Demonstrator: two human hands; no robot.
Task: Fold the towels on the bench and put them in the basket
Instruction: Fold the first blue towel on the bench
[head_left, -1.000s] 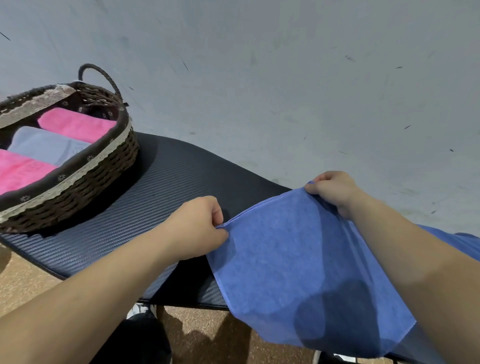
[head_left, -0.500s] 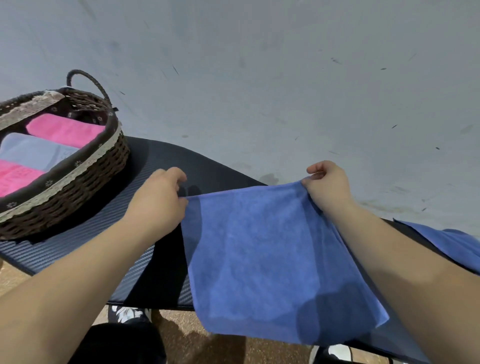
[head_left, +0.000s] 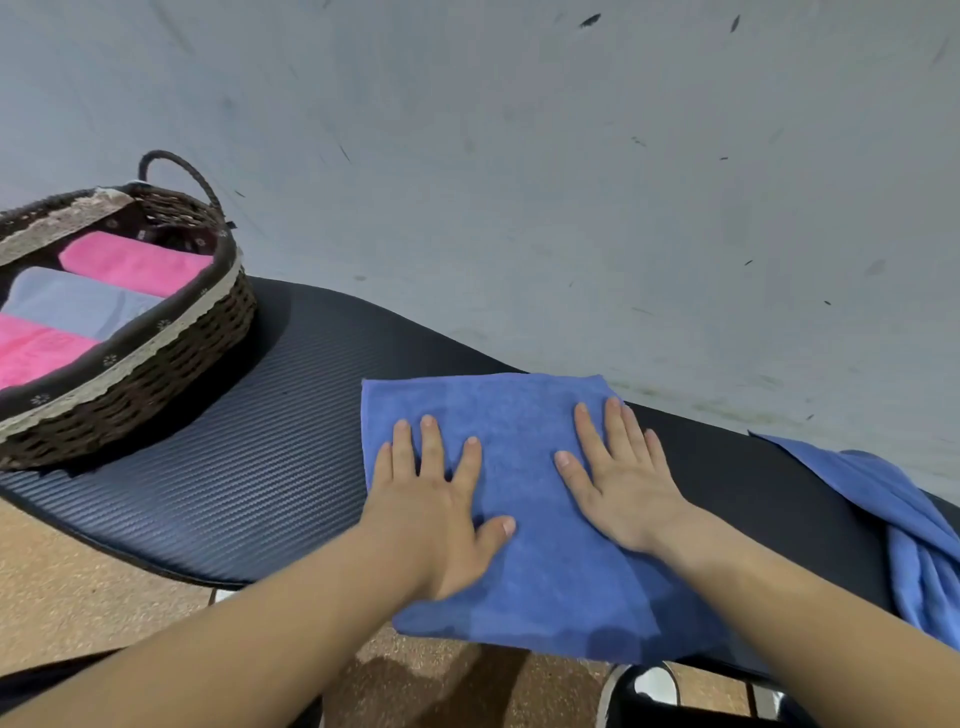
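Fingers straight and gripping nothing, the left hand (head_left: 431, 499) and right hand (head_left: 623, 483) press the blue towel (head_left: 519, 410) flat across the bench (head_left: 234, 467), its near end overhanging the near edge. The basket (head_left: 156, 343) stands well apart at the left end, nearer the left hand.

We lose the basket (head_left: 156, 379) at the frame's left edge, and the crumpled blue towel (head_left: 914, 545) at the right edge.

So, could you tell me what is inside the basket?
Inside the basket lie a far pink towel, a grey-blue towel in the middle and a near pink towel. Anything beneath them is covered; its left side is off-frame.
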